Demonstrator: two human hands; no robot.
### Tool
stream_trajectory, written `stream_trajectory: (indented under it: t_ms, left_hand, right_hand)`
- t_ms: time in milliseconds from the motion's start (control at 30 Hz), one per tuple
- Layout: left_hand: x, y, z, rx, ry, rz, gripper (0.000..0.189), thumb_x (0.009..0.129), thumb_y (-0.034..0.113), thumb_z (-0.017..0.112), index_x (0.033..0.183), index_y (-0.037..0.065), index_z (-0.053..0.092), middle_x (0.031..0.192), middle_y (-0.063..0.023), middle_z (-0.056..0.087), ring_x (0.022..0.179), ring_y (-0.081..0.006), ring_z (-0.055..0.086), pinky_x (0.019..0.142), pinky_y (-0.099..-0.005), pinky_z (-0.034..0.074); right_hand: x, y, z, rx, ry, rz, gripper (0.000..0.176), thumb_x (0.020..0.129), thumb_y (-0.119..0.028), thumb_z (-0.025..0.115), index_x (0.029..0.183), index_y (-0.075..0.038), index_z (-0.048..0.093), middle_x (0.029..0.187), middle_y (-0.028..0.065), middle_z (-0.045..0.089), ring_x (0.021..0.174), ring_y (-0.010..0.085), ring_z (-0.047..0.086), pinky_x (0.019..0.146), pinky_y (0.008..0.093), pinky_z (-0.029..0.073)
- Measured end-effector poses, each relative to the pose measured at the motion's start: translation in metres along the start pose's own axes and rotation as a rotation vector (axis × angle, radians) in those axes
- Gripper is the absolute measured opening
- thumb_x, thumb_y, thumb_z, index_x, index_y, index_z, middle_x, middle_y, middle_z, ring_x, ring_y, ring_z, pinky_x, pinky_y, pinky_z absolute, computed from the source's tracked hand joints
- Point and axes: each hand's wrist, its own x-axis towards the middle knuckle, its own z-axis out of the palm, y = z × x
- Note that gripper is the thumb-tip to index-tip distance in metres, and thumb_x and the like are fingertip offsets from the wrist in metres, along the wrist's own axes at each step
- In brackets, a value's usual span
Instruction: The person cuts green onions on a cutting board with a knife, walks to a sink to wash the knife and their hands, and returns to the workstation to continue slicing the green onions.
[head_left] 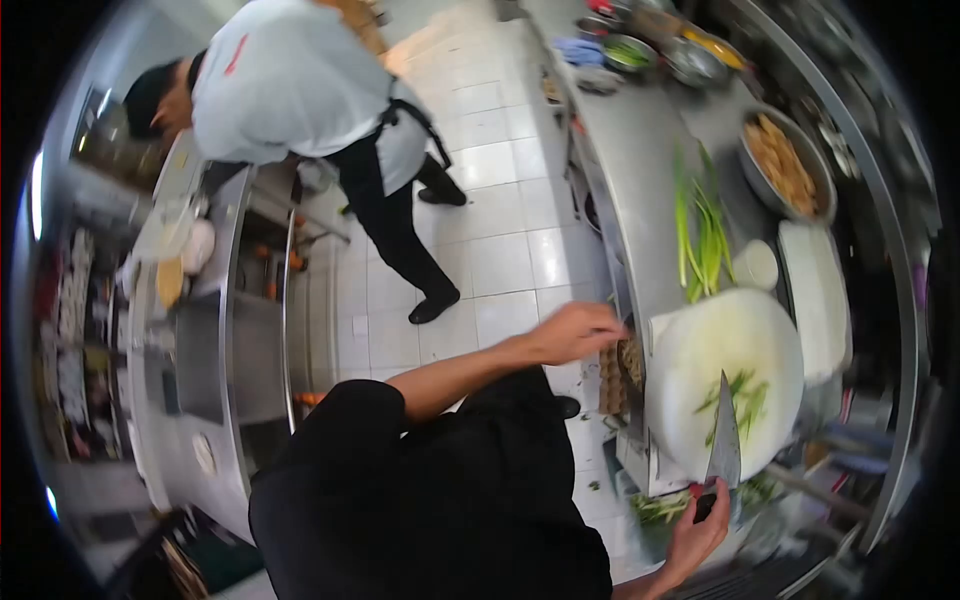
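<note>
Greens being sliced, seemingly mid-cut, under a broad triangular steel knife point(728, 450).
Its tip lies among thin green slivers point(750, 405) on the round white cutting board point(690, 345); the right hand point(698, 530) is wrapped round its dark handle. The left hand point(583, 333) is loosely curled by the grey steel counter's point(635, 150) edge, contents unclear; further slicing would call for it to steady the slivers. The board's left side is bare, long green scallions point(708, 240) just beyond.

Knife point(725, 452) in right grip point(700, 535), probably cut scallions point(750, 402)
</note>
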Motion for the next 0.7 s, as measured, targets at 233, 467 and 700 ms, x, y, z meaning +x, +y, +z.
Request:
stream_trajectory:
  t_ms: [233,467,700]
  left_hand:
    - [-0.212,-0.096,-0.070,0.454,0.062,-0.613,0.021,0.091,0.022,0.061,0.101,0.006,0.071,0.102,-0.0146,0.069,0.099,-0.0349,0.064,0.084,-0.0456,0.050]
    - [-0.333,-0.071,0.009,0.016,-0.372,-0.821,0.051,0.095,0.051,0.052,0.104,0.003,0.069,0.105,-0.0196,0.069,0.103,-0.0389,0.063,0.088,-0.0473,0.050]
    - [-0.434,-0.045,0.034,0.057,-0.078,-0.881,0.031,0.093,0.036,0.058,0.112,0.012,0.065,0.110,-0.0186,0.067,0.108,-0.0402,0.063,0.086,-0.0524,0.052]
  right_hand:
    - [0.056,-0.047,-0.003,-0.223,-0.116,-0.318,0.055,0.076,0.008,0.063,0.130,-0.004,0.055,0.123,0.0173,0.062,0.114,0.0376,0.059,0.097,0.0448,0.045]
    - [0.054,-0.147,0.007,-0.344,-0.416,-0.469,0.043,0.067,0.005,0.059,0.108,-0.004,0.069,0.079,0.0172,0.068,0.072,0.0296,0.065,0.073,0.0390,0.052]
    - [0.017,-0.288,0.083,-0.311,-1.136,-0.959,0.041,0.068,-0.004,0.064,0.109,-0.004,0.068,0.082,0.0210,0.069,0.078,0.0374,0.068,0.074,0.0398,0.053]
